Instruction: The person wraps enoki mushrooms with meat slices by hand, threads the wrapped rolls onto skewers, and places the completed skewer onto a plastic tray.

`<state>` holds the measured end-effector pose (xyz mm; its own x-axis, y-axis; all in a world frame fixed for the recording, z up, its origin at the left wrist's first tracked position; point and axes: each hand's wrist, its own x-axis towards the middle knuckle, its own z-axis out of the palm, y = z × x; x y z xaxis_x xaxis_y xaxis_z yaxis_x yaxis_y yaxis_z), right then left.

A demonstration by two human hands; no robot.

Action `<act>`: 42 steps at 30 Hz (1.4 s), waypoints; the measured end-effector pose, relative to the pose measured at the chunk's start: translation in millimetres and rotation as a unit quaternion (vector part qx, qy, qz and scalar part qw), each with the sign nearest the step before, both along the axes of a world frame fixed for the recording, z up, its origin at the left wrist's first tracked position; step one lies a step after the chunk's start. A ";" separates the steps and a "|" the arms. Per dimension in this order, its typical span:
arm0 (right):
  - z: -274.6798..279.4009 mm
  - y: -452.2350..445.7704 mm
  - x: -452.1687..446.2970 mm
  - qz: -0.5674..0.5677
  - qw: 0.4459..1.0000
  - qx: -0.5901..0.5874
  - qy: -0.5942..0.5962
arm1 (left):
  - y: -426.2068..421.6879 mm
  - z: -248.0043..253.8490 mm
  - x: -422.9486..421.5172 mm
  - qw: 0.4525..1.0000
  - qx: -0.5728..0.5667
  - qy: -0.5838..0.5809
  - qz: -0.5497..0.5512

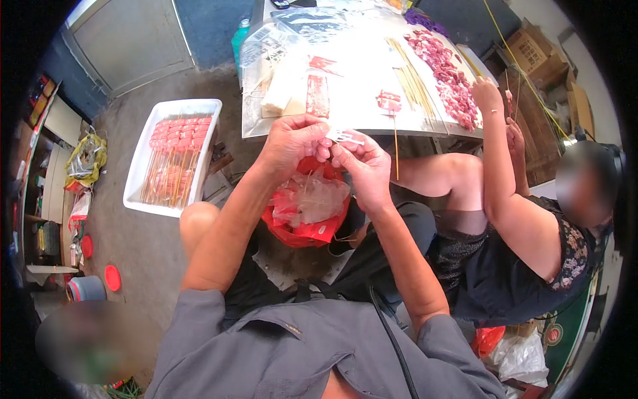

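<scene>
My left hand (302, 141) and my right hand (361, 163) meet in front of the table edge, fingers pinched around a small whitish piece (347, 137) that is too small and bright to make out clearly. Just beyond them on the white table (362, 80) lies a flat strip of red meat (318, 95). To the right, a skewer with a red and white meat piece (389, 101) on its end sticks out over the edge. Bare bamboo sticks (410, 76) lie beside a long pile of cut meat (444, 73).
A white tray (133, 169) of meat skewers stands on the floor at the left. Below my hands is a red plastic bag (304, 233). A co-worker (525, 219) sits at the right, hands raised near the meat pile. Cardboard boxes (531, 50) stand behind.
</scene>
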<state>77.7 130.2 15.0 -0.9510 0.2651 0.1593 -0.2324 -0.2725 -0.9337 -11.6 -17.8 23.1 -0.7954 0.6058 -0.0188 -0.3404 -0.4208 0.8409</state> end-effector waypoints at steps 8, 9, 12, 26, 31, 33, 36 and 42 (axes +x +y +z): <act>-0.6 2.1 -4.2 0.000 0.996 -0.086 -0.012 | 1.6 -2.0 2.1 1.000 -0.014 0.013 0.002; -0.7 2.7 -4.6 0.003 0.995 -0.099 -0.009 | 1.9 -1.6 2.5 0.999 -0.031 0.028 0.009; 1.0 3.4 -3.5 -0.001 0.994 -0.104 -0.036 | 2.0 1.4 4.5 0.991 -0.089 0.100 0.029; -11.1 9.0 -15.0 -0.077 0.983 0.164 -0.026 | 4.1 -1.5 6.6 0.924 -0.189 0.330 0.045; 6.1 -2.0 -9.0 -0.110 0.927 0.357 -0.008 | 0.8 -4.0 1.3 0.906 -0.232 0.350 0.042; 9.2 -4.9 -7.2 -0.125 0.886 0.439 0.083 | -0.5 -5.6 -2.4 0.916 -0.215 0.337 0.042; 12.5 -4.6 -5.6 -0.109 0.899 0.417 0.071 | -5.3 -2.1 -5.7 0.931 -0.186 0.314 -0.003; 19.3 4.4 -6.6 -0.102 0.878 0.460 0.087 | -9.6 -2.1 -9.3 0.957 -0.133 0.251 -0.060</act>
